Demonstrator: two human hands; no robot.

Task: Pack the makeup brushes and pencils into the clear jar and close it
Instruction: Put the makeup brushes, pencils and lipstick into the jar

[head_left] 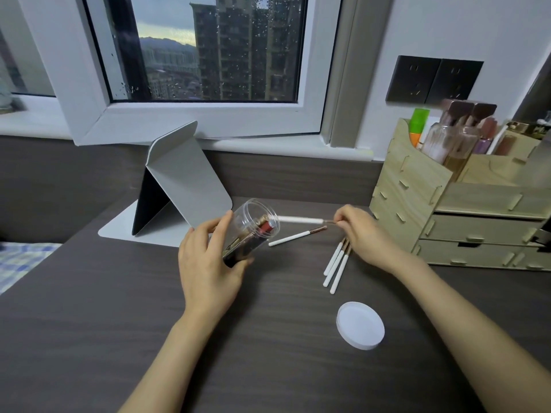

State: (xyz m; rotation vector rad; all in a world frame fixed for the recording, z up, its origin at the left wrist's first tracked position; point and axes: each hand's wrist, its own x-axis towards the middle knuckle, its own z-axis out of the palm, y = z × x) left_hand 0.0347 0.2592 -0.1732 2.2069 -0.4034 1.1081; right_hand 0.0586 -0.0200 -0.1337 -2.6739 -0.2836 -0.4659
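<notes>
My left hand (208,257) grips the clear jar (253,225), tilted with its open mouth facing right; dark and red pencils and brushes lie inside it. My right hand (362,231) pinches the bristle end of a white-handled brush (301,220), whose handle tip is at the jar's mouth. Another white-handled brush (293,237) lies on the desk just below it. Three more white-handled brushes (337,265) lie together under my right hand. The white jar lid (360,324) rests on the desk, nearer to me on the right.
A folded grey stand (182,186) sits behind the jar on the dark wooden desk (119,308). A wooden drawer organizer (465,204) with bottles stands at the right. A window and wall sockets are behind.
</notes>
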